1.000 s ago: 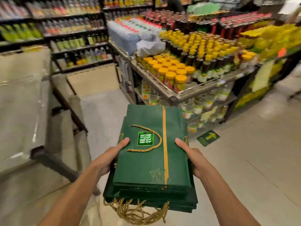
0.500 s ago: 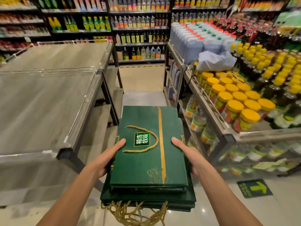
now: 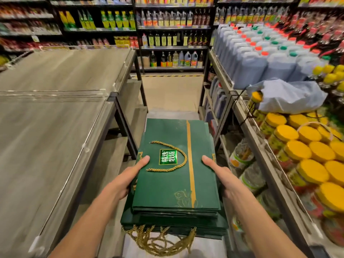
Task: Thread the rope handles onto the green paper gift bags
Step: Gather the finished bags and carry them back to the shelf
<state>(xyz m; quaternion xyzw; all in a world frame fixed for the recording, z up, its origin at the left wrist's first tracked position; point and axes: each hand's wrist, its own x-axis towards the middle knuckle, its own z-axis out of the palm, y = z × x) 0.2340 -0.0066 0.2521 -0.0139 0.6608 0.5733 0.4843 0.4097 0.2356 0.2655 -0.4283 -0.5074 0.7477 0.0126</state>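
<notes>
I carry a flat stack of green paper gift bags (image 3: 167, 189) in front of me at waist height, between two store shelves. The top bag has a gold stripe, a green label and a gold rope handle (image 3: 167, 157) lying looped on its face. My left hand (image 3: 128, 175) grips the stack's left edge, thumb on top. My right hand (image 3: 221, 175) grips the right edge the same way. A tangle of gold rope handles (image 3: 160, 239) hangs from the near end of the stack.
A bare grey wooden display table (image 3: 52, 131) with black metal legs stands to the left. On the right, a metal shelf (image 3: 260, 146) holds yellow-lidded jars, big jugs and a crumpled plastic bag. Bottle shelves close the aisle ahead, with floor between.
The view has swung left, from the jar shelf toward the aisle and the grey table. Both hands keep the same grip on the stack, which stays level.
</notes>
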